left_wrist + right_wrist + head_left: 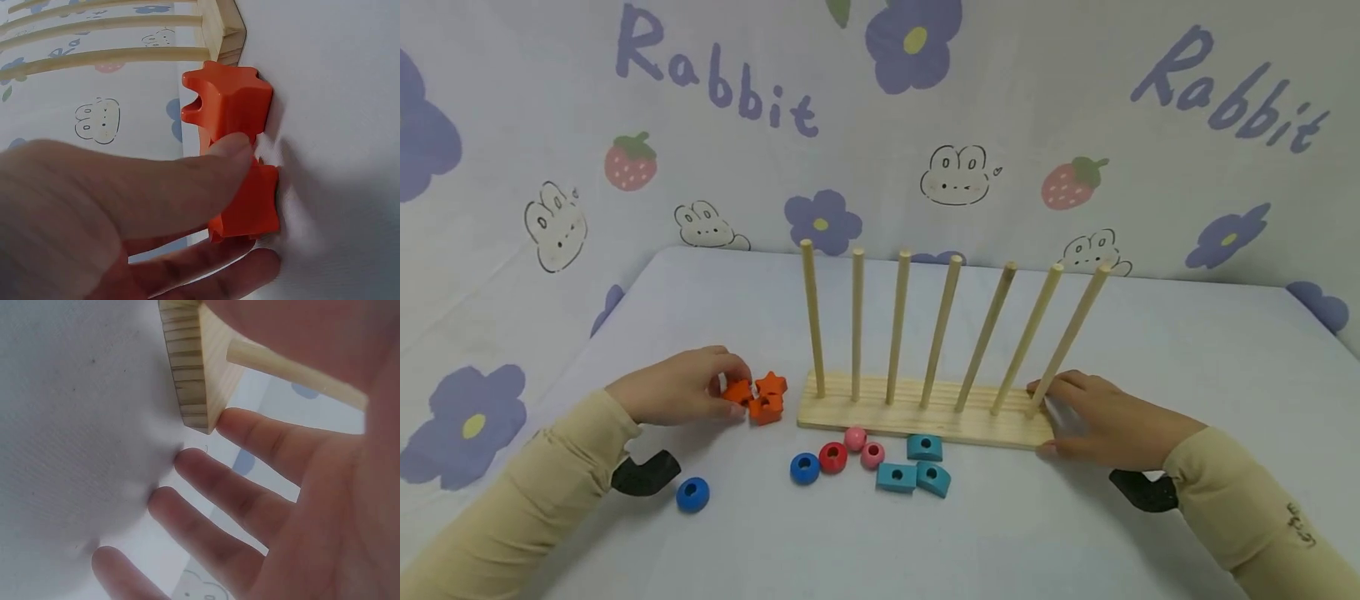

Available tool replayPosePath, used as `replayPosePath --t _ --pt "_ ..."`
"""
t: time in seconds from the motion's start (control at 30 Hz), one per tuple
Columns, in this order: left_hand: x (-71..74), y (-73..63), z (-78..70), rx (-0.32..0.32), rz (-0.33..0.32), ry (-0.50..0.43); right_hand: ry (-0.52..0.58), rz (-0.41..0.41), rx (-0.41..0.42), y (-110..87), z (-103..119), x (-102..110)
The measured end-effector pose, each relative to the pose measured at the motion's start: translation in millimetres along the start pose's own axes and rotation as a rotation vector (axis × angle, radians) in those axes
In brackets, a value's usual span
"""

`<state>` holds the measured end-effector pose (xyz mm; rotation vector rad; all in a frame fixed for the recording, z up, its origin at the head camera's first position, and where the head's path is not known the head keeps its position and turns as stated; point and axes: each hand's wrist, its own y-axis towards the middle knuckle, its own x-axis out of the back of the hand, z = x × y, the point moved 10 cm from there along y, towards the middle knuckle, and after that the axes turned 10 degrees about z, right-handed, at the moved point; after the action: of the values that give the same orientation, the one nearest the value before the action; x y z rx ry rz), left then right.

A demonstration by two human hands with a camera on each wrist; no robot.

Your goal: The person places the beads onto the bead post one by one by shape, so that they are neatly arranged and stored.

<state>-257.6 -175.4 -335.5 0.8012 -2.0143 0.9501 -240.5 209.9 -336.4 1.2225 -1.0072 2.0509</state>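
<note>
My left hand has its thumb and fingers around an orange star-shaped bead on the table. Two more orange star beads lie close against it, on the side toward the wooden peg stand. That peg stand has a flat base with a row of several upright dowels. At the right end of the base, my right hand holds it, thumb at the front edge and index fingertip at the back corner. Its other fingers are spread, with their tips on the table.
In front of the stand lie a blue bead, a red bead, two pink beads and three teal blocks with holes. Another blue bead sits apart, near my left wrist. Printed white cloth hangs behind the table.
</note>
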Motion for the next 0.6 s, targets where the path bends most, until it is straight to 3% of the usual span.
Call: replayPosePath --t 0.17,0.3,0.43,0.6 --pt "16.6 -3.7 8.8 0.04 -0.068 -0.018 -0.015 0.0 0.0 0.6 0.0 2.6" --pt "49.2 -10.5 9.1 0.077 -0.209 -0.045 -0.018 0.002 -0.006 1.7 -1.3 3.8" --pt "91.1 -21.9 -13.0 0.042 -0.392 -0.133 0.007 0.013 -0.013 1.9 -1.8 1.8" --pt "128.2 -33.9 -59.8 -0.08 -0.55 -0.263 0.017 0.009 -0.013 1.7 -2.8 -0.8"
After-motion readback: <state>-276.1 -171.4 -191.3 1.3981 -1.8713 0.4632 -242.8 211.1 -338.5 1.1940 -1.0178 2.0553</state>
